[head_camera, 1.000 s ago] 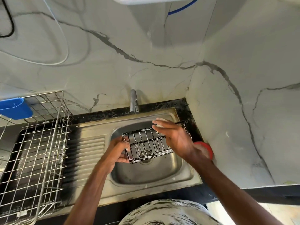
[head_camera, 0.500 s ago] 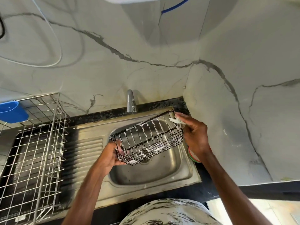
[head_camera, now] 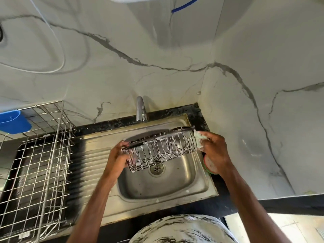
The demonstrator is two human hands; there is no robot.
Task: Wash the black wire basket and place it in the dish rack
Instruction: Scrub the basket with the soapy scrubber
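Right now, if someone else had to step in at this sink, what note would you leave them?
Left hand: grips the left end of the soapy black wire basket, held tilted over the steel sink basin.
Right hand: presses a sudsy pale scrub pad against the basket's right end.
Done: basket lathered.
Left: finish scrubbing, rinse under the chrome tap (no water visible), then set it in the silver wire dish rack at left.

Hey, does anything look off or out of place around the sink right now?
Nothing stands out. The soapy black wire basket is held tilted over the sink, left hand gripping it, right hand scrubbing with a sponge.
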